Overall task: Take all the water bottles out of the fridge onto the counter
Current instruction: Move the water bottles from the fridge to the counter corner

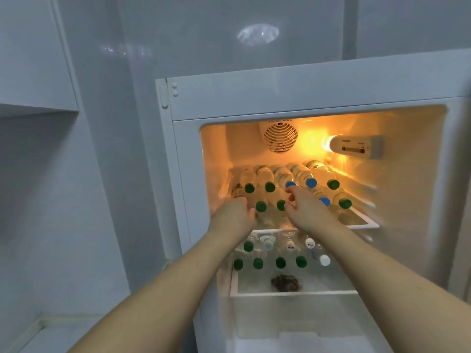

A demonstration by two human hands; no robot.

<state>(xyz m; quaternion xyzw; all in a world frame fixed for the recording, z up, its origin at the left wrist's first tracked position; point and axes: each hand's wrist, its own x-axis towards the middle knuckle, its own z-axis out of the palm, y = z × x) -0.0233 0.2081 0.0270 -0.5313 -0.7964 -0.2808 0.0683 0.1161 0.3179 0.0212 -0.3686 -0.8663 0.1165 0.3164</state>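
Note:
The open fridge [305, 98] holds several water bottles. On the lit top shelf [362, 220] they lie stacked in two rows, with green caps [269, 186] and blue caps [311, 182] facing me. My left hand [234, 215] is at the left end of the lower row, its fingers curled round a bottle [238, 192] there. In the middle of the stack, my right hand [305, 208] reaches in just below a blue-capped bottle [290, 184]. Its fingers are loosely bent and spread and close on nothing. It hides one bottle of the lower row.
More bottles [280, 262] stand upright on the shelf below, with green and white caps. A dark lump [285, 282] lies in front of them. A pale counter surface [51, 335] shows at the lower left, beside the fridge. Glossy wall panels rise behind.

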